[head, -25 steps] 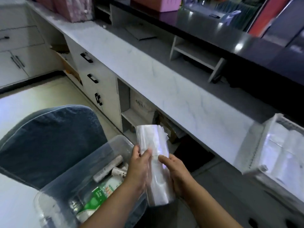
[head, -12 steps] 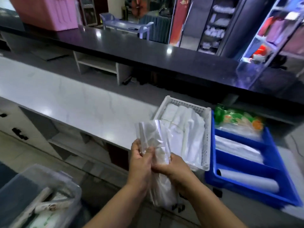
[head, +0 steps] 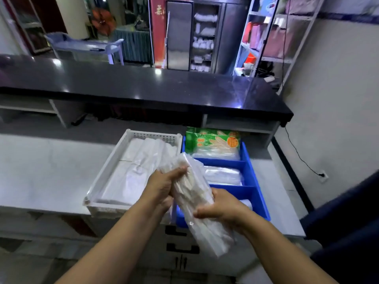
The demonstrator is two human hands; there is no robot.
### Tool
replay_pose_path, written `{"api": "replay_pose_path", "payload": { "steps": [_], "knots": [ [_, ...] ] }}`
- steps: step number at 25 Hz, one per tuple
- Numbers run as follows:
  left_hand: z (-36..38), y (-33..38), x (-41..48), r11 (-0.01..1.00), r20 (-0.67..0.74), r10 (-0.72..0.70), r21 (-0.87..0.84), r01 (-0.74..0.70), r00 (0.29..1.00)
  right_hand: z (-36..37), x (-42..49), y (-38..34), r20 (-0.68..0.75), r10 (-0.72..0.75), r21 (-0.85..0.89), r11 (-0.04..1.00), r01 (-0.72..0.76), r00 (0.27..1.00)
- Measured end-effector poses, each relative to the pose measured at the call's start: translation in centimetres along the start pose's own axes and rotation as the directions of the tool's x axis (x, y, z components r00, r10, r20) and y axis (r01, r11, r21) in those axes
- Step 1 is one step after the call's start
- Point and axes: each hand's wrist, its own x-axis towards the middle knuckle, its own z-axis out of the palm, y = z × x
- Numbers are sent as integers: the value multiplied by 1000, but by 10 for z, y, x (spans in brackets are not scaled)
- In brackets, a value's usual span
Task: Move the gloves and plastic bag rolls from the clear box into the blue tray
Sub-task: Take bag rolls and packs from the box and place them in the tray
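**Over the counter [head: 51,171] edge: plastic pack [head: 207,232] held before the blue tray [head: 260,193]**

Head view: left hand [head: 162,187] and right hand [head: 222,208] both curl round the pack, slanted just short of the tray. A glove pack [head: 213,144] already lies in the far compartment, clear plastic [head: 222,175] in the middle one. This pack is not yet in; the box is out of view, so what remains is unknown.

Clear bag pack [head: 190,193] held tilted above blue tray [head: 223,162] holding glove packet [head: 213,143].
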Motion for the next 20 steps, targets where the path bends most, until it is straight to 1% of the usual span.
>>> {"api": "replay_pose_path", "payload": {
  "steps": [2,4,6,7,9,11,12,13,14,15,16,17,18,19,20],
  "knots": [
    [18,-13,10,998,-9,-62,-17,62,998,-14,-1,12,-24,10,-18,1000,-10,1000],
    [33,-23,20,992,26,-127,-20,127,992,-28,1,21,-70,19,-42,999,-22,997],
    [42,-28,34,989,57,-151,-1,151,987,-45,3,27,-121,37,-77,996,-47,992],
    [45,-28,44,991,54,-132,7,132,990,-55,4,30,-144,51,-101,993,-66,988],
    [45,-25,65,998,29,-47,50,46,998,-73,8,37,-189,82,-149,983,-111,978],
    [43,-27,90,980,36,25,198,-31,999,-91,13,45,-265,110,-155,976,-154,958],
    [41,-30,100,945,53,48,322,-62,997,-100,15,48,-312,121,-143,975,-172,942],
    [41,-35,109,882,78,64,463,-93,995,-110,18,51,-356,131,-133,973,-189,925],
    [42,-42,121,781,116,74,611,-130,991,-120,23,53,-391,139,-135,969,-206,910],
    [44,-50,133,624,172,76,760,-181,982,-130,29,54,-415,151,-147,962,-230,897],
    [48,-57,143,417,250,52,874,-248,967,-139,36,55,-430,168,-160,953,-258,887],
    [53,-62,152,209,324,12,924,-319,946,-146,43,55,-439,182,-175,943,-283,880],
    [57,-67,160,33,381,-25,924,-381,924,-152,51,53,-445,191,-199,931,-304,875],
    [62,-70,167,-114,428,-49,895,-431,902,-156,58,51,-451,197,-229,917,-326,871],
    [65,-74,171,-235,465,-64,853,-466,883,-160,65,49,-457,200,-261,901,-346,867]
  ]
}}
